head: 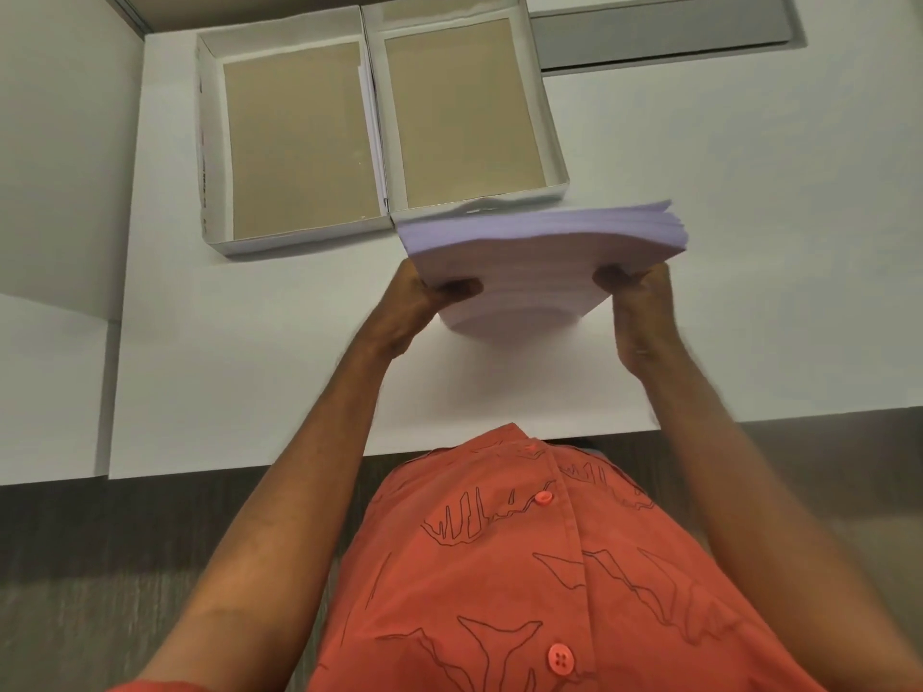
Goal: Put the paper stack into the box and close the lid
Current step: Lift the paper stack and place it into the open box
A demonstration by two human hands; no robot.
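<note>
A thick stack of white paper (539,262) hangs above the table, bowed downward in the middle. My left hand (424,307) grips its near left edge and my right hand (639,312) grips its near right edge. Just beyond the stack lies a white cardboard box, opened flat into two trays with brown bottoms: a left tray (210,142) and a right tray (549,142), joined along the middle. Both trays hold nothing. The stack's far edge overlaps the near wall of the right tray in this view.
The white table (249,367) ends at a front edge close to my orange shirt. A grey panel (659,37) lies at the back right. A white partition (60,142) stands on the left.
</note>
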